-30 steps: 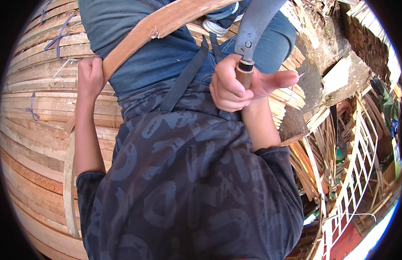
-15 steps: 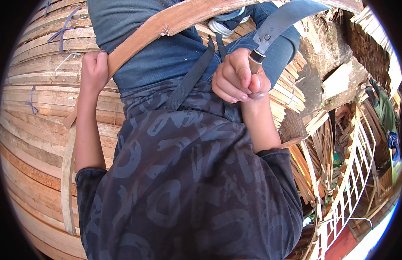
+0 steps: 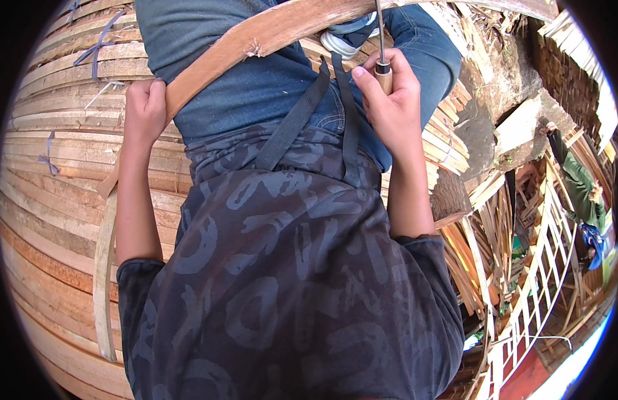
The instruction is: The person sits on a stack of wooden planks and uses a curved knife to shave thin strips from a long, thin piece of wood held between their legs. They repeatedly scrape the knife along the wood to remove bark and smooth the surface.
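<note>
My left hand [image 3: 146, 110] is closed around the near left end of a long wooden plank [image 3: 282, 30]. The plank slants over my thigh and on to the far right, with a rough, splintered knot on its near edge. My right hand [image 3: 394, 93] grips the wooden handle [image 3: 384, 78] of a machete. Its blade [image 3: 380, 33] is turned edge-on, so only a thin dark strip shows, reaching up to the plank. Whether the blade touches the wood I cannot tell; its tip is out of view.
Bundled wooden slats [image 3: 56, 133] lie on the left, tied with strips [image 3: 96, 50]. At the right are a stone slab [image 3: 522, 127], loose wood strips [image 3: 489, 247] and a white slatted rack [image 3: 536, 267]. Another person in a green sleeve [image 3: 579, 180] is at the far right.
My right hand has swung up and turned, taking the machete's blade from flat and slanted right to edge-on and upright. My left hand has stayed put. The other person's arm has moved.
</note>
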`<action>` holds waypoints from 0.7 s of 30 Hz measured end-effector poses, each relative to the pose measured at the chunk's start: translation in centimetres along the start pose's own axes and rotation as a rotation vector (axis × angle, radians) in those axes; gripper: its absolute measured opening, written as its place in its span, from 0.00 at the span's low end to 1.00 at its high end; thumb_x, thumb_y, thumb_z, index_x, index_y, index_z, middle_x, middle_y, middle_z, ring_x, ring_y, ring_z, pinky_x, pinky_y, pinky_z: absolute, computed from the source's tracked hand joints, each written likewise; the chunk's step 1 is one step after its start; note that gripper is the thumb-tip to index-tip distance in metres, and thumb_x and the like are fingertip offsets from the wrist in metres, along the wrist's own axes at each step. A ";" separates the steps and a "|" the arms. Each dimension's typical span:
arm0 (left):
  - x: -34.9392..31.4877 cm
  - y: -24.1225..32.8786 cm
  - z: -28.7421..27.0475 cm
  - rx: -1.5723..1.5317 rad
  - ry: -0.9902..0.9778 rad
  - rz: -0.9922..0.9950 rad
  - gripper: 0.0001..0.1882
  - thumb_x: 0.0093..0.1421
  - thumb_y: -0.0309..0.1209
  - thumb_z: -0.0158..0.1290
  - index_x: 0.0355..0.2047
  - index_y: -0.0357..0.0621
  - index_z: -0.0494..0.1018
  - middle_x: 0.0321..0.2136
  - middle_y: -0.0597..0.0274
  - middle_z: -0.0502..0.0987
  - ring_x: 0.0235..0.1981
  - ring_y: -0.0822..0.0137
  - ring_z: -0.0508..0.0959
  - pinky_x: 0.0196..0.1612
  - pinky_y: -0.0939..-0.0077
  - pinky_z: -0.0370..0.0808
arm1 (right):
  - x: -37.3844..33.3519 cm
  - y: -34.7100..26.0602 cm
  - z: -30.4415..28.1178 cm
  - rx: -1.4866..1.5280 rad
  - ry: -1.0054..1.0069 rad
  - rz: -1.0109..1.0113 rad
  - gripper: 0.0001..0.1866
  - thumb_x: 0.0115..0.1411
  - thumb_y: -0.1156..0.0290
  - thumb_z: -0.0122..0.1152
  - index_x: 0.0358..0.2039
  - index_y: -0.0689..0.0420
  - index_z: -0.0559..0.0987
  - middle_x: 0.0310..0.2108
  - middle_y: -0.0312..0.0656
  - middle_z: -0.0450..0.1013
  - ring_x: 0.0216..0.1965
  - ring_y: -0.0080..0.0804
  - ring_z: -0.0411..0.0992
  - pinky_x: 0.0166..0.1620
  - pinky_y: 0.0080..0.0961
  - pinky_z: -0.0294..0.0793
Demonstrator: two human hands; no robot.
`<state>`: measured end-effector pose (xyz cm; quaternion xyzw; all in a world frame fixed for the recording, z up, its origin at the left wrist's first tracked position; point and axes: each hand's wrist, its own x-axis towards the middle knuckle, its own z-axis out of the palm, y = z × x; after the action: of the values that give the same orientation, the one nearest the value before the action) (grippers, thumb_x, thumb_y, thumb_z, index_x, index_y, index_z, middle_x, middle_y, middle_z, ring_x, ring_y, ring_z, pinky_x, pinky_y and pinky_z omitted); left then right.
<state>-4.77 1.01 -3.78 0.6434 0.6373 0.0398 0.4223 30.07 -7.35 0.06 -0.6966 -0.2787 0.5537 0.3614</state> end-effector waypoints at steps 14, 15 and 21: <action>-0.1 0.3 0.2 -0.014 0.030 0.048 0.19 0.59 0.30 0.41 0.13 0.30 0.57 0.09 0.55 0.56 0.15 0.71 0.59 0.21 0.64 0.56 | 0.1 1.1 -3.2 -0.559 0.025 -0.377 0.13 0.59 0.71 0.63 0.41 0.63 0.74 0.15 0.44 0.67 0.16 0.36 0.66 0.24 0.26 0.66; -0.1 0.2 0.2 -0.019 0.048 0.071 0.20 0.59 0.29 0.42 0.13 0.30 0.57 0.08 0.56 0.56 0.14 0.72 0.59 0.19 0.63 0.55 | 0.1 1.3 -3.6 -0.567 0.010 -0.381 0.13 0.59 0.71 0.64 0.41 0.63 0.74 0.15 0.43 0.67 0.16 0.35 0.67 0.24 0.26 0.67; 0.1 0.5 0.3 -0.079 0.066 0.097 0.20 0.58 0.30 0.42 0.13 0.30 0.57 0.08 0.56 0.56 0.14 0.72 0.59 0.19 0.64 0.56 | 1.9 2.5 -6.4 -0.585 0.188 -0.436 0.10 0.58 0.72 0.64 0.38 0.63 0.76 0.14 0.38 0.63 0.17 0.24 0.61 0.24 0.20 0.64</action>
<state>-4.21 1.09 -3.73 0.6548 0.6170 0.1064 0.4234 36.74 -8.62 -2.27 -0.7424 -0.5324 0.2944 0.2806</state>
